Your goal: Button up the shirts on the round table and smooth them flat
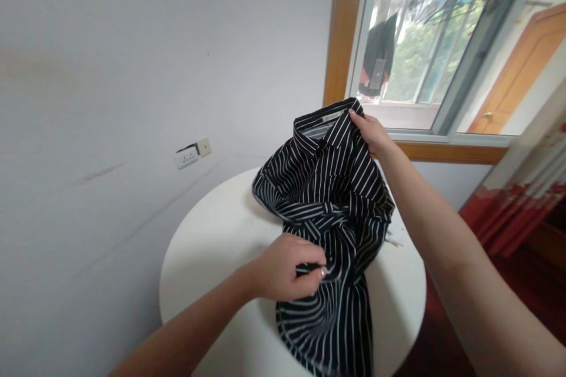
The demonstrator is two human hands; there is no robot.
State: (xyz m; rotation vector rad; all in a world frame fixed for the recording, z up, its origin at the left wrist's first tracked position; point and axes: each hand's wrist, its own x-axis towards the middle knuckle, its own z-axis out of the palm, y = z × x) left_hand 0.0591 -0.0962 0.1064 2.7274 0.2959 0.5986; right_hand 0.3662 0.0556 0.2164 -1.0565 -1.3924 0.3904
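Head view: a white table [198, 259] stands beside a wall [110, 70], its near edge cut off. On and above it is a striped shirt [325, 185], lower end cropped. Right hand [375, 134] pinches the collar [338, 133]; label [332, 117] illegible. Left hand [287, 266] curls at the shirt front; whether it grasps cloth cannot be told.

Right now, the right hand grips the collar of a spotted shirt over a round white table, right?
Not quite: the head view shows a striped shirt, not a spotted one. The right hand does grip its collar over the round white table.
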